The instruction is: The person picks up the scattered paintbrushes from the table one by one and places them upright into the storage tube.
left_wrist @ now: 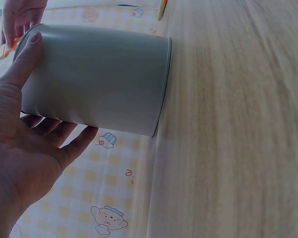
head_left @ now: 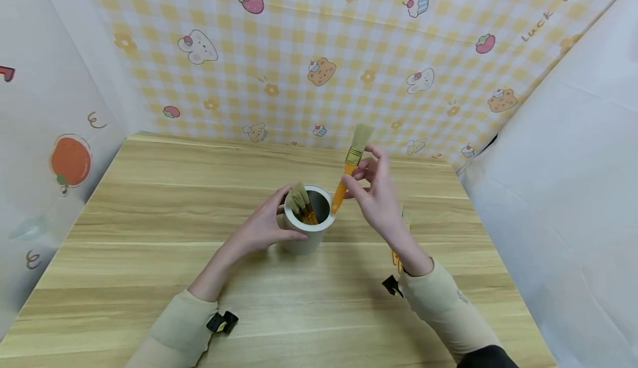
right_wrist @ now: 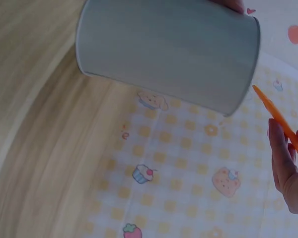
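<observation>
While the right hand (head_left: pixel 376 193) pinches a brush (head_left: pixel 351 169), its grip is narrow, with thumb and fingertips on the orange handle. Pale bristles point up and away from the person, and the handle's end hangs just beside the right side of the rim of a grey-white canister (head_left: pixel 305 241); whether the two touch is hard to tell.

The left hand (head_left: pixel 264 224) is wrapped round the canister from its left side, thumb across the near wall below the rim and the other fingers round the far wall. The canister stands mouth up on the table (head_left: pixel 199 190), and inside it more brushes (head_left: pixel 299 199) lean to the left, bristles uppermost.

Under the right forearm, partly hidden by it, lie further orange handles (head_left: pixel 396 258) on the wood-grained table. Both forearms wear beige sleeves (head_left: pixel 181 323), with a small black piece (head_left: pixel 222 322) at the left cuff. Behind the table hangs a yellow checked cloth (head_left: pixel 284 30) printed with bears, cupcakes and strawberries; white sheets (head_left: pixel 573 179) flank both sides.
</observation>
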A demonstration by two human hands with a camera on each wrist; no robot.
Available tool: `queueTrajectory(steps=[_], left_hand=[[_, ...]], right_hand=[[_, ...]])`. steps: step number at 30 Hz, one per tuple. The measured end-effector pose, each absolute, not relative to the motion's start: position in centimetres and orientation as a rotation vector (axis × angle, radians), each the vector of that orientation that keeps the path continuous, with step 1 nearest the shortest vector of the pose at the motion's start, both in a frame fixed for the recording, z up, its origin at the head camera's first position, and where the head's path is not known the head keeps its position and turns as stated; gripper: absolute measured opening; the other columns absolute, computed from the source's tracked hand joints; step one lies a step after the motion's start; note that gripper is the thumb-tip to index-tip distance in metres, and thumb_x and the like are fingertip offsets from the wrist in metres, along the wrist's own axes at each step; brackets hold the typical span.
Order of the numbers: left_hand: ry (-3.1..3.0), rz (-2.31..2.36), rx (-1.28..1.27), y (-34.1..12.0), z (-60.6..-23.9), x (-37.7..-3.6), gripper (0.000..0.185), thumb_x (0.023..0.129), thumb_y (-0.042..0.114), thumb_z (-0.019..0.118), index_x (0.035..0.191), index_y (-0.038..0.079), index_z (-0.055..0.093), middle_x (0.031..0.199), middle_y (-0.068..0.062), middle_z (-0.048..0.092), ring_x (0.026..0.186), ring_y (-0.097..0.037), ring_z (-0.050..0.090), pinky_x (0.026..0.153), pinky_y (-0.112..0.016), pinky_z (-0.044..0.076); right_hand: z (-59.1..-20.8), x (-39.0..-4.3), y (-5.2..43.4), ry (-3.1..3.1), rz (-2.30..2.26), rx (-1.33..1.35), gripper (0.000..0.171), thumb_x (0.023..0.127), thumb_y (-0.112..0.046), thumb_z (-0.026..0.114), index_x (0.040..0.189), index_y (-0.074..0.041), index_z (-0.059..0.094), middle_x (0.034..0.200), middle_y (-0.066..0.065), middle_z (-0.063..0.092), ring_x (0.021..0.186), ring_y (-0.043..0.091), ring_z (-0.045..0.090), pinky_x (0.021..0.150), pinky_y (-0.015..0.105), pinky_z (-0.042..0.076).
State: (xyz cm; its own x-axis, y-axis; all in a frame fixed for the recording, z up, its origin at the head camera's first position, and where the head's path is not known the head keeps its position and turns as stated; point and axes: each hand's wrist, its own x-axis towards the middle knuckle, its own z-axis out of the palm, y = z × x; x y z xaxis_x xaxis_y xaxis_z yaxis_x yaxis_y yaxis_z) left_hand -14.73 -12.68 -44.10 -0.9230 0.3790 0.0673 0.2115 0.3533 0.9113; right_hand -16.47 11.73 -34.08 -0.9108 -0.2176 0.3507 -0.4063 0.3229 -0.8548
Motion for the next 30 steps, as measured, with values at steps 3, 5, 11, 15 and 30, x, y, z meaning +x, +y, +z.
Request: queueTrajectory(steps=[3,5,11,15,30], left_hand=[[2.439,1.629,0.548,-12.6,-44.1,-14.8,0.113,0.071,0.034,0.096,0.161,0.028,0.028,0.159,-0.009,0.044,0.141,-0.044,0.050,0.117,-0.066,0.040],[2.437,1.630,0.546,-12.6,-44.1,-14.8,0.113,0.071,0.034,0.096,0.161,0.028,0.028,0.159,-0.009,0.044,0.142,-0.044,0.050,0.118,-0.066,0.040],[2.453,1.608,0.525,-12.6,-44.1,-14.7,0.113,0.071,0.036,0.096,0.161,0.029,0.028,0.159,-0.008,0.045,0.141,-0.044,0.051,0.117,-0.067,0.040],[2.450,1.605,0.522,-12.6,-44.0,-14.7,0.112,0.071,0.036,0.095,0.161,0.030,0.028,0.160,-0.009,0.044,0.141,-0.045,0.051,0.116,-0.068,0.040],[2.457,1.603,0.523,-12.6,-43.9,-14.7,0.111,0.071,0.036,0.095,0.160,0.030,0.029,0.159,-0.008,0.045,0.139,-0.046,0.052,0.115,-0.069,0.041]], right_hand=[[-34.8,-16.4,11.2,-2.404,1.588,0.612,0.062,0.098,0.004,0.063,0.147,-0.007,0.027,0.103,0.018,0.058,0.084,0.024,0.063,0.063,0.035,0.066],[-35.2,-16.4,10.9,-2.403,1.562,0.629,0.060,0.098,0.002,0.063,0.147,-0.007,0.028,0.103,0.019,0.059,0.084,0.025,0.064,0.064,0.033,0.066],[-36.3,-16.4,10.6,-2.432,1.438,0.670,0.058,0.098,-0.001,0.065,0.145,-0.007,0.031,0.102,0.016,0.062,0.085,0.023,0.065,0.070,0.027,0.062],[-37.1,-16.3,10.5,-2.453,1.337,0.722,0.054,0.098,-0.002,0.066,0.142,-0.005,0.034,0.102,0.015,0.064,0.087,0.021,0.065,0.080,0.032,0.062],[-38.8,-16.0,10.5,-2.487,1.156,0.770,0.039,0.099,-0.006,0.067,0.131,-0.004,0.046,0.101,0.011,0.071,0.113,0.033,0.070,0.089,0.051,0.058]])
